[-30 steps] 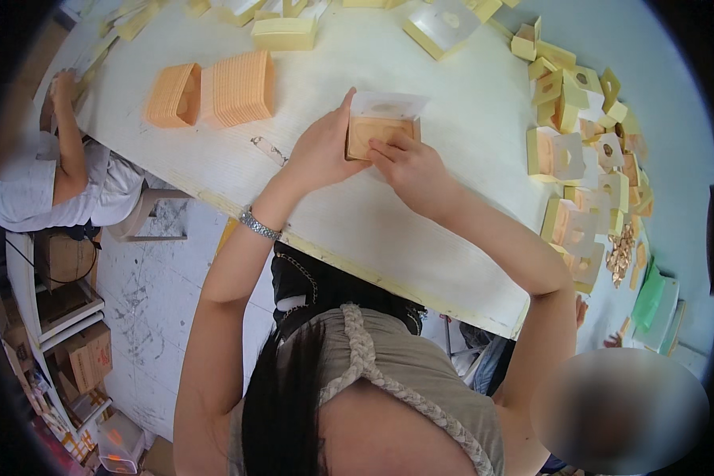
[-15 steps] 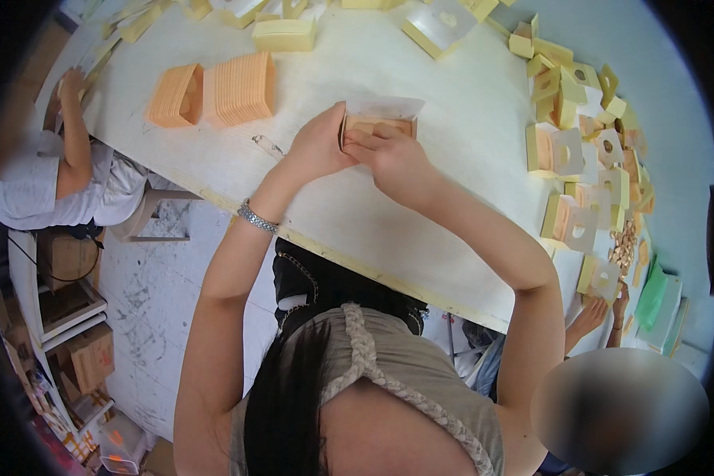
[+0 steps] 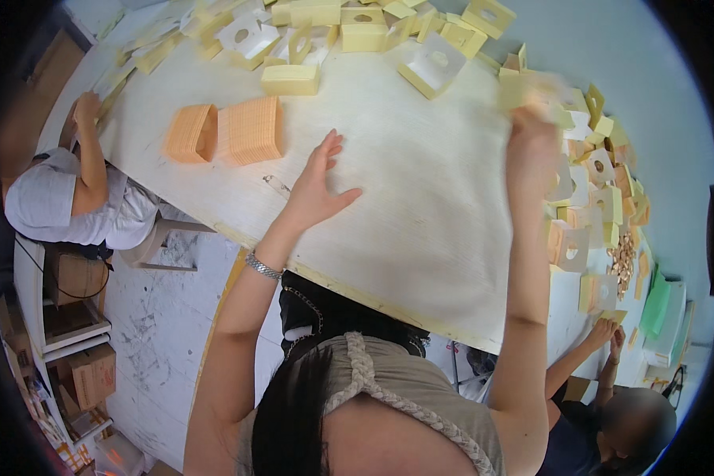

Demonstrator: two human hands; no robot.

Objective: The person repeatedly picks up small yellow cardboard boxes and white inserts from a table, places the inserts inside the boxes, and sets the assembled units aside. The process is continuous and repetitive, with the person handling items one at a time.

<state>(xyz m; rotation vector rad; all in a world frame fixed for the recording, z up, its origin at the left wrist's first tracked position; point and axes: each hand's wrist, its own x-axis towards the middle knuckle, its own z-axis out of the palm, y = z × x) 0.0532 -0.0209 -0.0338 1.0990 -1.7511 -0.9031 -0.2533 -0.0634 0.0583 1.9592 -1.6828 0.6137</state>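
Over the middle of the white table point(image 3: 420, 214), my left hand point(image 3: 319, 189) is open and empty, thumb and fingers spread. My right hand point(image 3: 533, 151) reaches to the far right with a small pale yellow box point(image 3: 535, 91), smeared by motion; a peach tint shows inside it. It is beside a crowd of yellow boxes, several with white window lids standing up. Nearest my left hand are a stack of peach ridged inserts point(image 3: 250, 131) and a second, smaller peach stack point(image 3: 190, 133) to its left.
Pale yellow boxes point(image 3: 363, 32) line the far edge. A heap of small copper-coloured pieces point(image 3: 623, 262) and a green bag point(image 3: 654, 301) lie at the right. A co-worker's hands point(image 3: 607, 333) work at lower right; another person point(image 3: 63, 190) sits at the left.
My right hand has left my left one and swung far right with the box. My left hand has opened and let go of it. The view has shifted slightly.
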